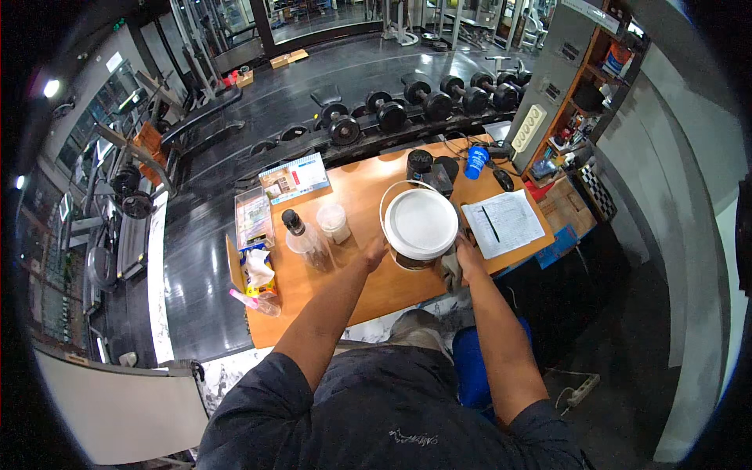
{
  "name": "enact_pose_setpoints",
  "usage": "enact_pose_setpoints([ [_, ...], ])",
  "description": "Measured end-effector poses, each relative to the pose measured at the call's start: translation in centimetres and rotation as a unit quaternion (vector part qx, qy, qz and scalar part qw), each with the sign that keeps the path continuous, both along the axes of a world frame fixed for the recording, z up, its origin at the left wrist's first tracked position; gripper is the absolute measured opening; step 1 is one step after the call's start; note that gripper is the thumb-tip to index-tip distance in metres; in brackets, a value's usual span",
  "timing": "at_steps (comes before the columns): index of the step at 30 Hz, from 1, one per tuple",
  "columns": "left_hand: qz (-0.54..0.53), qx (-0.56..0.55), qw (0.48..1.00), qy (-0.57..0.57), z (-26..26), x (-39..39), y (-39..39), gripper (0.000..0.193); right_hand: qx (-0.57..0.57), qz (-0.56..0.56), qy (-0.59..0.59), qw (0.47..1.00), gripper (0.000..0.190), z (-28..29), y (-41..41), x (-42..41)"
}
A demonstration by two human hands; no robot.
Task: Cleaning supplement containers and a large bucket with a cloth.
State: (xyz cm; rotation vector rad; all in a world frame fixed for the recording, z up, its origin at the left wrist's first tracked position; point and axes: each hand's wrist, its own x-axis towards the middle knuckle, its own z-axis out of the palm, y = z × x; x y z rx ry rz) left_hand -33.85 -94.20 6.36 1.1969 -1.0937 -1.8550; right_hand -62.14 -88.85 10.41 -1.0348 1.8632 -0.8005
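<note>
A white plastic bucket [422, 220] with its lid on is before me at the table, its thin handle raised at the back left. My left hand [375, 252] is at the bucket's lower left side, the fingers partly hidden by it. My right hand [467, 254] grips the opposite side, just below the lid's rim. Beneath that hand a grey cloth [451, 269] hangs at the table's front edge; whether the hand also holds it is hard to see. Left of the bucket stand a lidded clear plastic jar [333, 223] and a black-capped clear bottle [308, 244].
The wooden table [376, 299] also bears a tissue pack [258, 271], a desk calendar [295, 178], a black tub [419, 164], a blue cup [476, 161], a computer mouse [503, 180] and a notebook [505, 223] with a pen. Dumbbells [392, 116] line a rack behind.
</note>
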Motion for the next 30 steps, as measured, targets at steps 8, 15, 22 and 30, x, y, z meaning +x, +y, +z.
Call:
enact_pose_setpoints([
  [8, -0.042, 0.003, 0.999, 0.014, 4.7, -2.8, -0.3, 0.098, -0.008, -0.107, -0.286, 0.952, 0.078, -1.8, -1.3, -0.4],
  [15, -0.019, -0.069, 0.997, 0.03, 10.2, -4.6, -1.6, 0.104, -0.126, -0.017, -0.342, 0.931, 0.065, 1.6, -4.1, -2.4],
  [22, 0.088, -0.136, 0.987, 0.017, 16.6, -0.7, -1.8, 0.088, -0.059, -0.003, -0.331, 0.942, 0.062, 11.9, -4.2, 2.0],
  [30, 0.052, -0.127, 0.99, 0.02, 29.0, 3.8, 1.4, 0.092, -0.05, 0.033, -0.336, 0.94, 0.06, 27.4, -4.4, 5.0],
])
